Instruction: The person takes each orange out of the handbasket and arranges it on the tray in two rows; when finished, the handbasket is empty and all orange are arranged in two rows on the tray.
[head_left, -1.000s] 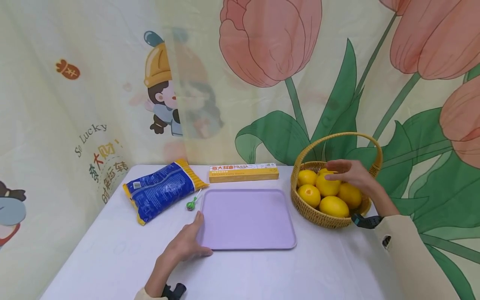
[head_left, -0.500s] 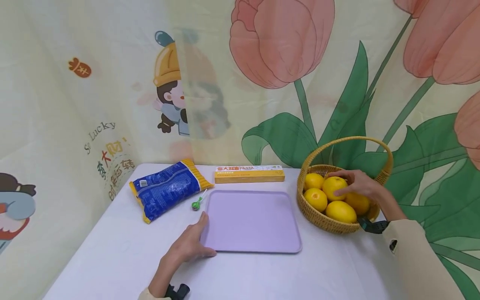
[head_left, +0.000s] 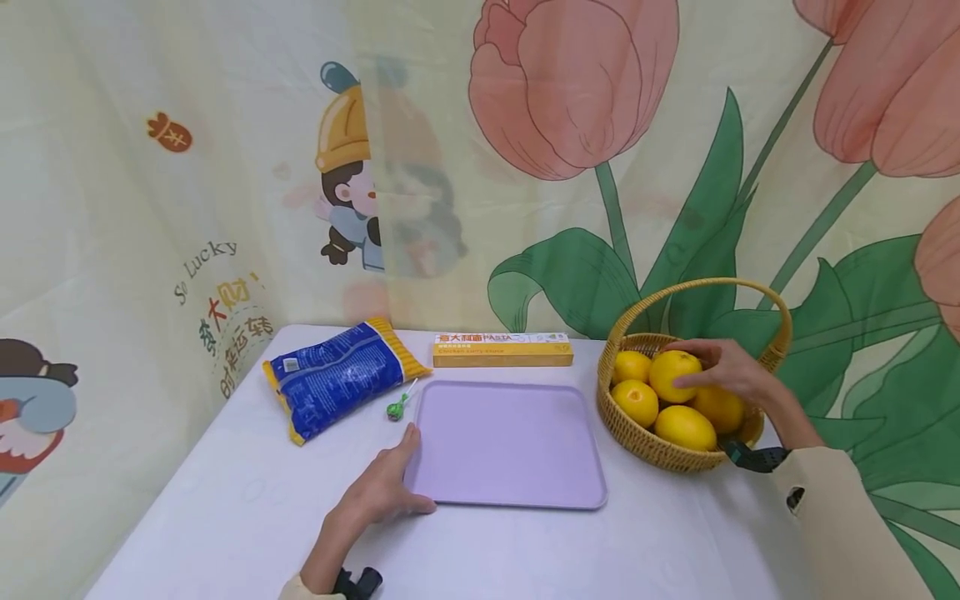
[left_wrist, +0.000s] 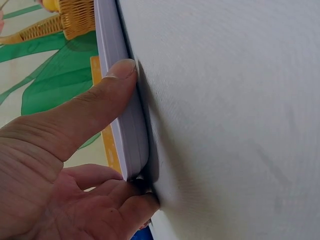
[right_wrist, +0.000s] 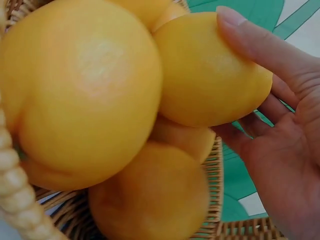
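Note:
My right hand (head_left: 731, 369) reaches into the wicker basket (head_left: 652, 446) and grips the uppermost yellow orange (head_left: 672, 375). In the right wrist view the thumb lies on top of that orange (right_wrist: 210, 75) and the fingers curl behind it; their tips are partly hidden. The fruit still sits among the others. My left hand (head_left: 378, 487) holds the near left corner of a flat lilac tray (head_left: 510, 446). The left wrist view has the thumb on the rim of the tray (left_wrist: 131, 130) and the fingers bent around the corner, close to the tablecloth.
A blue and yellow bag (head_left: 337, 379) lies at the back left, beside a green lollipop (head_left: 396, 409). Behind the tray is a yellow pasta box (head_left: 502, 351). The basket handle (head_left: 705, 283) arches above the fruit. A printed curtain (head_left: 450, 208) hangs behind the white table (head_left: 247, 500).
My right hand has come down from above the basket and closed around the top orange. The left hand stays on the tray corner. The head view has shifted slightly.

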